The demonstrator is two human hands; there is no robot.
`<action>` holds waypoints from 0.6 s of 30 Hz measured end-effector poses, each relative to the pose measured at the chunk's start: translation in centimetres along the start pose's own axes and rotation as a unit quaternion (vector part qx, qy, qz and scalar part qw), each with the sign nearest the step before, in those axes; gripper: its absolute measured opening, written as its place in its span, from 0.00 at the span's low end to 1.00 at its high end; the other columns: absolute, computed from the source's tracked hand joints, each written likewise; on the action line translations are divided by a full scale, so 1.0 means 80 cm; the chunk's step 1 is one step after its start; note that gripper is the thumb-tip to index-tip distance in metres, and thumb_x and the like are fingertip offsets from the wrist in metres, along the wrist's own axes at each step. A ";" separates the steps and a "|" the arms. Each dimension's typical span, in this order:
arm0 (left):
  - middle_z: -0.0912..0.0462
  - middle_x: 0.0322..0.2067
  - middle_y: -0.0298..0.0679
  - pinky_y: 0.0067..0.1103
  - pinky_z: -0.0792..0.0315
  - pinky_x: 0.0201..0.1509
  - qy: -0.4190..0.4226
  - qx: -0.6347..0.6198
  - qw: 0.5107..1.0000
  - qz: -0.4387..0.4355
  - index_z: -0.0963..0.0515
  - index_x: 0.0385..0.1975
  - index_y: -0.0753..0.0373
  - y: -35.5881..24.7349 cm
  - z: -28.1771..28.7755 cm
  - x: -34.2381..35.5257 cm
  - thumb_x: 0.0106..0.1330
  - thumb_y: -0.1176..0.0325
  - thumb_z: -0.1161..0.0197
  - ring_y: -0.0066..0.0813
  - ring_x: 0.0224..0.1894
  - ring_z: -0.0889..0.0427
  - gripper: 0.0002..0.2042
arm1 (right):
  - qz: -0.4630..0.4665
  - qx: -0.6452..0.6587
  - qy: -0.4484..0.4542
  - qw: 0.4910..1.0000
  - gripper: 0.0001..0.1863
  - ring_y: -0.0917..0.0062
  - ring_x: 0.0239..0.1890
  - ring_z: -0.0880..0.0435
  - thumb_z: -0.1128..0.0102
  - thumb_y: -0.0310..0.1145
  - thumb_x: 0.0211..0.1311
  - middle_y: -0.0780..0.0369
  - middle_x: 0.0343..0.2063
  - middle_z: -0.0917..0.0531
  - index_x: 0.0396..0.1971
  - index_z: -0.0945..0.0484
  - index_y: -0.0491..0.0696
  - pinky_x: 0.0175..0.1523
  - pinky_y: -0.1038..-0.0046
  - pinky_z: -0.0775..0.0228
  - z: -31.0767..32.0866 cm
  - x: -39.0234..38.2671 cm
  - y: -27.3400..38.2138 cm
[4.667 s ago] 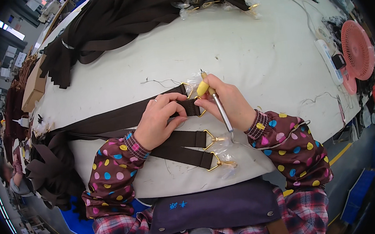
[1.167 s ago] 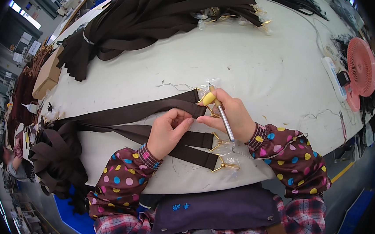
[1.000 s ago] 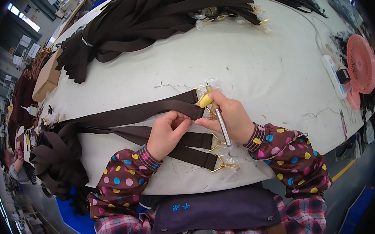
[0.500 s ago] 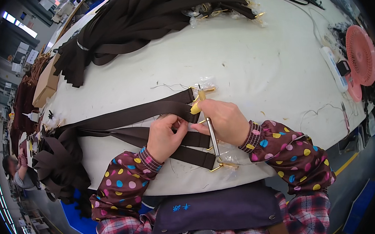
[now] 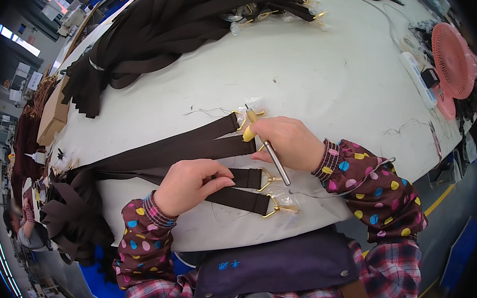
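Several dark brown straps (image 5: 188, 151) fan out across the white table, with gold metal hooks (image 5: 269, 180) at their right ends, some in clear plastic. My right hand (image 5: 289, 144) holds a pen-shaped tool (image 5: 277, 165) with a silver barrel, a brass-coloured front and a thin cord. Its tip points up and away, by the farthest strap's hook. A yellow cover (image 5: 248, 133) sits on one of my right fingertips, next to the second strap's end. My left hand (image 5: 194, 185) is over the nearer straps, fingers loosely bent and apart, with nothing seen in them.
At the back lies a big bundle of dark straps (image 5: 156, 35). More strap lengths heap up at the left edge (image 5: 78, 217). On the right are a pink fan (image 5: 453, 62), a white power strip (image 5: 418, 79) and small scissors (image 5: 435, 139). A person (image 5: 29, 227) is far left.
My left hand has let go of the second strap and drawn back to the left. That strap, raised and bent before, now lies flat. My right hand still holds the tool.
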State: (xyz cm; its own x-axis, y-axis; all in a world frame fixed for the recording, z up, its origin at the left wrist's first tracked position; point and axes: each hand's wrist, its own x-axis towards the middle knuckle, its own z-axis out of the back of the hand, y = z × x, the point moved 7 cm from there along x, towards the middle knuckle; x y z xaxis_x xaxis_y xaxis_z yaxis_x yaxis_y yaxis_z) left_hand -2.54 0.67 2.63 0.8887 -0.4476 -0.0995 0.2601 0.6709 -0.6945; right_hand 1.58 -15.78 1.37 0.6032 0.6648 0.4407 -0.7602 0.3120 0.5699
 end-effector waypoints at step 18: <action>0.22 0.21 0.36 0.30 0.27 0.31 0.123 0.195 0.972 0.038 0.25 0.38 0.59 0.040 0.000 0.033 0.57 0.60 0.31 0.38 0.27 0.19 0.15 | 0.023 -0.022 -0.007 0.999 0.14 0.65 0.35 0.25 0.30 0.27 0.50 0.60 0.29 0.23 0.36 0.25 0.46 0.39 0.69 0.29 -0.001 -0.004 -0.024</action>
State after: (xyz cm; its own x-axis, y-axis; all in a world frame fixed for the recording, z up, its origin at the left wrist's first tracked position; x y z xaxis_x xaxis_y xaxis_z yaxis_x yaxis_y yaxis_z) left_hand 0.66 1.60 0.17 0.8069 -0.4827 -0.3405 0.3624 0.8598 -0.3598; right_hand 2.80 -16.52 0.06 0.5707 0.6698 0.4750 -0.7968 0.3120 0.5174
